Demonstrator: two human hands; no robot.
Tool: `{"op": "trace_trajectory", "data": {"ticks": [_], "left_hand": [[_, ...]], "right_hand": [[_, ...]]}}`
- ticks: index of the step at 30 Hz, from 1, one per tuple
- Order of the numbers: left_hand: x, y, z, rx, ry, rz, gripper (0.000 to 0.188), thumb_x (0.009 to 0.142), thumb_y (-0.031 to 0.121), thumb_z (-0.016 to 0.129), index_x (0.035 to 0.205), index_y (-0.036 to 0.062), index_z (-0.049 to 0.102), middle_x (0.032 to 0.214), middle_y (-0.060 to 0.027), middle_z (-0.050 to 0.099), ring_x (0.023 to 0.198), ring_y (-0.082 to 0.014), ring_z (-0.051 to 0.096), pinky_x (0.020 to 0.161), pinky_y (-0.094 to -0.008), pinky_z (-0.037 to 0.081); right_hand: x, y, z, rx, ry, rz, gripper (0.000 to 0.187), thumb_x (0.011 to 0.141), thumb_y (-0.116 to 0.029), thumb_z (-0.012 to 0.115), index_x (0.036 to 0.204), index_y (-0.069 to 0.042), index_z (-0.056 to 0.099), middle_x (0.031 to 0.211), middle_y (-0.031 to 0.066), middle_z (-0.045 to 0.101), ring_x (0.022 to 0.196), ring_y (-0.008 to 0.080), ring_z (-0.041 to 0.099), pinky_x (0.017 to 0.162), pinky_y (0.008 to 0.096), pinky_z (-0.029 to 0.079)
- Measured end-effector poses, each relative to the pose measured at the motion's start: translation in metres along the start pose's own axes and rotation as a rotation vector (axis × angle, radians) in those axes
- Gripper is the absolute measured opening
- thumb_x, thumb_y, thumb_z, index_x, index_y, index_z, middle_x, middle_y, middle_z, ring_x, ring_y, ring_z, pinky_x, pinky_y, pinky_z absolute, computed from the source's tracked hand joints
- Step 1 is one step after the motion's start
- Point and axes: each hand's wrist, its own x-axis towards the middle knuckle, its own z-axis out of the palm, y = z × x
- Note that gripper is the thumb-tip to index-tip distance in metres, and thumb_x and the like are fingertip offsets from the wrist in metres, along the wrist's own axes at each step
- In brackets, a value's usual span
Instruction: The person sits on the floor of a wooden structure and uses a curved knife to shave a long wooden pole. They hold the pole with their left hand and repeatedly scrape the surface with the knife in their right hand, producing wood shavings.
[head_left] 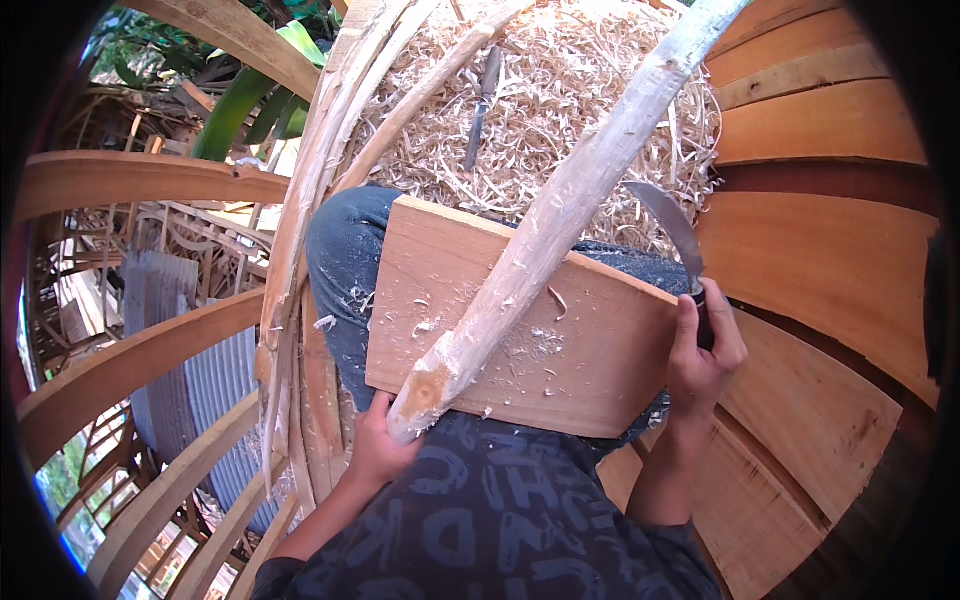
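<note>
A long pale wooden pole (560,215), stripped of bark, lies slanted across a flat wooden board (600,360) that rests on my lap. My left hand (378,450) grips the pole's near cut end at the board's front edge. My right hand (700,350) is closed around the dark handle of a curved knife (668,225), whose grey blade points up and away, just right of the pole and apart from it. Small wood chips lie scattered on the board around the pole.
A heap of pale wood shavings (560,90) lies ahead with another dark tool (482,105) on it. Several split strips (310,200) lean at my left. Wooden planks (830,250) form the floor on the right. Curved beams and corrugated sheet (190,370) lie left.
</note>
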Motion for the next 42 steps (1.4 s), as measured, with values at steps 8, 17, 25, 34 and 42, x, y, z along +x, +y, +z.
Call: {"op": "trace_trajectory", "data": {"ticks": [8,17,25,34,42], "left_hand": [[0.003,0.005,-0.001,0.054,-0.014,0.027,0.045,0.065,0.004,0.069,0.107,0.0003,0.055,0.089,-0.0197,0.068,0.088,-0.0367,0.068,0.073,-0.0377,0.052],[0.001,0.0,0.002,0.049,0.017,0.041,0.045,0.065,0.003,0.069,0.108,0.0012,0.056,0.09,-0.0195,0.068,0.088,-0.0388,0.067,0.072,-0.0381,0.052],[0.003,-0.006,0.004,0.016,0.022,0.027,0.049,0.069,0.017,0.078,0.109,-0.0002,0.056,0.089,-0.0196,0.068,0.088,-0.0364,0.068,0.07,-0.0377,0.051],[0.0,-0.014,0.007,0.003,0.048,0.054,0.047,0.069,0.013,0.078,0.109,-0.0002,0.057,0.089,-0.017,0.069,0.09,-0.03,0.07,0.071,-0.0345,0.051],[0.001,-0.002,0.008,-0.026,0.048,0.016,0.045,0.07,0.013,0.079,0.109,0.001,0.059,0.09,-0.0157,0.07,0.088,-0.0274,0.07,0.073,-0.0341,0.052]], "right_hand": [[-0.01,-0.039,-0.009,0.103,-0.456,-0.197,0.027,0.073,-0.005,0.075,0.097,-0.003,0.065,0.073,0.0098,0.06,0.061,0.0203,0.06,0.056,0.0294,0.047],[0.011,0.012,-0.019,-0.013,0.071,0.189,0.024,0.084,-0.006,0.071,0.104,0.004,0.064,0.08,0.0113,0.065,0.068,0.016,0.061,0.062,0.0263,0.048],[0.003,-0.013,-0.02,0.014,-0.035,0.006,0.026,0.072,0.004,0.074,0.096,0.001,0.065,0.076,0.0107,0.062,0.061,0.0182,0.058,0.056,0.027,0.046],[-0.012,-0.007,-0.02,0.154,0.013,0.282,0.018,0.083,-0.012,0.069,0.092,0.001,0.06,0.07,0.0109,0.057,0.058,0.0137,0.054,0.054,0.027,0.043],[-0.029,-0.059,0.0,-0.019,-0.607,-0.142,0.03,0.085,-0.035,0.069,0.079,-0.007,0.06,0.062,0.0071,0.057,0.053,0.0267,0.06,0.046,0.0359,0.045]]}}
